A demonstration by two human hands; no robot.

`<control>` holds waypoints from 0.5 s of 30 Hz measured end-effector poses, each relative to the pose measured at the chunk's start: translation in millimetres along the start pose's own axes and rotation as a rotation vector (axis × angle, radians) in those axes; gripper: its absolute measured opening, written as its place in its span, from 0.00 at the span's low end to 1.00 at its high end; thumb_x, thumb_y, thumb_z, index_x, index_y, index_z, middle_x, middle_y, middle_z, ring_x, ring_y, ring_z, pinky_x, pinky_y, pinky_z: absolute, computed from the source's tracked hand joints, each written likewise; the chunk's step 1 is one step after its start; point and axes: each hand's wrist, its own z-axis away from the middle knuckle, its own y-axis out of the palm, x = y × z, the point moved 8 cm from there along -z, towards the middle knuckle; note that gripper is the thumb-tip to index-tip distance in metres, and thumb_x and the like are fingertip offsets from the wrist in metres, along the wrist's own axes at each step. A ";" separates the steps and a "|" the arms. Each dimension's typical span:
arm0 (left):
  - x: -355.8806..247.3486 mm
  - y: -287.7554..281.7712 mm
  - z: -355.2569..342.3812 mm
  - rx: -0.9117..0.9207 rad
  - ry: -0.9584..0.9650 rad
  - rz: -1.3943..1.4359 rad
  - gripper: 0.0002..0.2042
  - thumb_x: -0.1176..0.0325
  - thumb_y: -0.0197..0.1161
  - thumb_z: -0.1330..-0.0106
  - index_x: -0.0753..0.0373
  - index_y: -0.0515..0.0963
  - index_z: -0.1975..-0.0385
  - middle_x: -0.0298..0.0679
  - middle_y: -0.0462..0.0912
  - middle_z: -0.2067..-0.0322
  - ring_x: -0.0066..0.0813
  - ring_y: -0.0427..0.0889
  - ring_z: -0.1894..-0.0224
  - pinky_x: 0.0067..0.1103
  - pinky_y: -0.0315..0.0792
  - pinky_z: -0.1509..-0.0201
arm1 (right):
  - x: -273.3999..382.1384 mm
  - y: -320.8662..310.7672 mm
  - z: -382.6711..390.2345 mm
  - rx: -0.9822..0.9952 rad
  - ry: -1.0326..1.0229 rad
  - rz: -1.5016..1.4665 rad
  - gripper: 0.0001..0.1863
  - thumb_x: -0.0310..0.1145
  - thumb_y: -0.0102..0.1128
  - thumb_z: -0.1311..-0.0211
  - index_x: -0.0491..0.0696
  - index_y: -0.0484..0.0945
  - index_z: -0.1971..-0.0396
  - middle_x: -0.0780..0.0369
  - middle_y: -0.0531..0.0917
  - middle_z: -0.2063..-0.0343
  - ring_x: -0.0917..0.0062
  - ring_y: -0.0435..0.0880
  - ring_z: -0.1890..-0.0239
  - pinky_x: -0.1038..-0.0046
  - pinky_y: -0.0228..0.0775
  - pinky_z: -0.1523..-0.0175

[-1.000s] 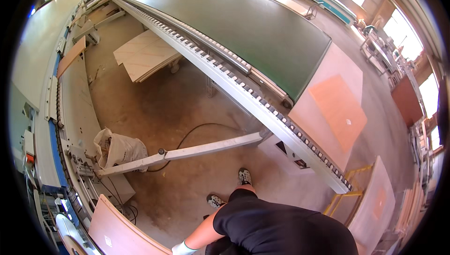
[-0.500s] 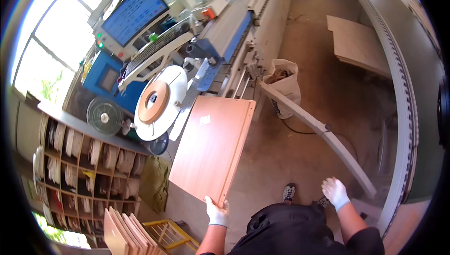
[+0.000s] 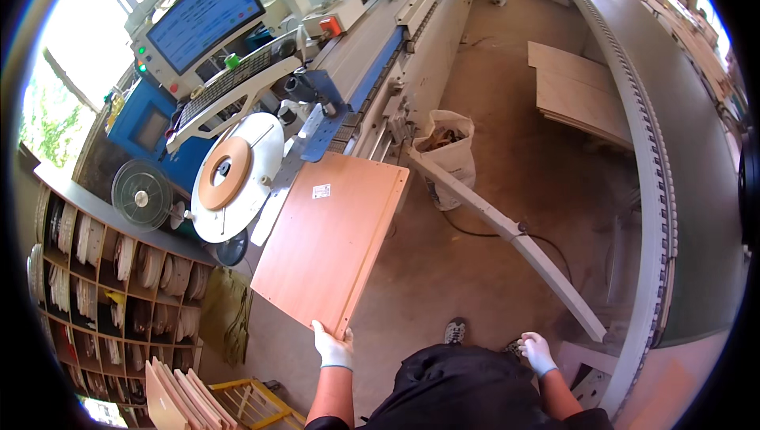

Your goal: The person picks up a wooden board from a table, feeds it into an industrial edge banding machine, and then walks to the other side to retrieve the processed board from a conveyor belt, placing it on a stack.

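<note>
The left hand (image 3: 332, 344) clamps its fingers on the near corner of a wood-grain panel (image 3: 324, 228), whose far end reaches the edge-banding machine (image 3: 378, 34); the right hand (image 3: 538, 353) hangs apart, fingers curled together, seemingly empty. The step looks like supporting the panel; moving it calls for a steady grip. Around lie a concrete floor (image 3: 427, 280), offcut sack (image 3: 459, 173), tape reel (image 3: 242, 162) and pigeonhole shelf (image 3: 119, 225).

Woodworking workshop: long machine (image 3: 437, 70), stacked boards (image 3: 180, 400)
</note>
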 end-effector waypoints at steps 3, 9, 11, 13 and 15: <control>-2.3 22.3 -0.5 0.024 0.022 -0.016 0.23 0.37 0.46 0.29 0.44 0.67 0.44 0.31 0.76 0.50 0.32 0.75 0.57 0.28 0.72 0.66 | -15.7 -10.3 -5.3 0.004 -0.073 0.173 0.12 0.23 0.47 0.38 0.42 0.77 0.58 0.62 0.81 0.69 0.80 0.77 0.72 0.76 0.73 0.63; 6.7 80.4 -15.7 0.101 -0.075 -0.021 0.23 0.37 0.47 0.30 0.43 0.68 0.44 0.31 0.74 0.47 0.32 0.74 0.52 0.29 0.74 0.60 | -68.3 -82.2 -3.7 -0.139 0.085 -0.149 0.04 0.27 0.51 0.35 0.49 0.73 0.62 0.62 0.78 0.74 0.80 0.75 0.79 0.78 0.64 0.79; 4.7 99.0 -16.2 0.117 -0.081 -0.011 0.25 0.37 0.42 0.29 0.45 0.65 0.41 0.31 0.71 0.44 0.32 0.72 0.50 0.30 0.72 0.58 | -81.1 -96.7 0.2 -0.162 0.093 -0.198 0.03 0.27 0.51 0.35 0.50 0.72 0.63 0.62 0.77 0.75 0.80 0.74 0.80 0.77 0.63 0.80; 4.6 115.8 -23.4 0.151 -0.082 -0.021 0.26 0.37 0.41 0.29 0.45 0.65 0.40 0.31 0.71 0.44 0.32 0.72 0.49 0.30 0.72 0.57 | -96.1 -112.5 5.6 -0.217 0.112 -0.182 0.03 0.29 0.53 0.35 0.51 0.72 0.62 0.62 0.77 0.76 0.79 0.75 0.80 0.78 0.64 0.80; 4.6 135.5 -29.4 0.197 -0.073 -0.035 0.26 0.37 0.41 0.29 0.45 0.65 0.40 0.30 0.71 0.44 0.31 0.72 0.50 0.30 0.73 0.58 | -94.0 -114.2 20.9 -0.259 0.112 -0.153 0.05 0.29 0.52 0.35 0.49 0.74 0.61 0.63 0.79 0.74 0.79 0.77 0.78 0.78 0.67 0.76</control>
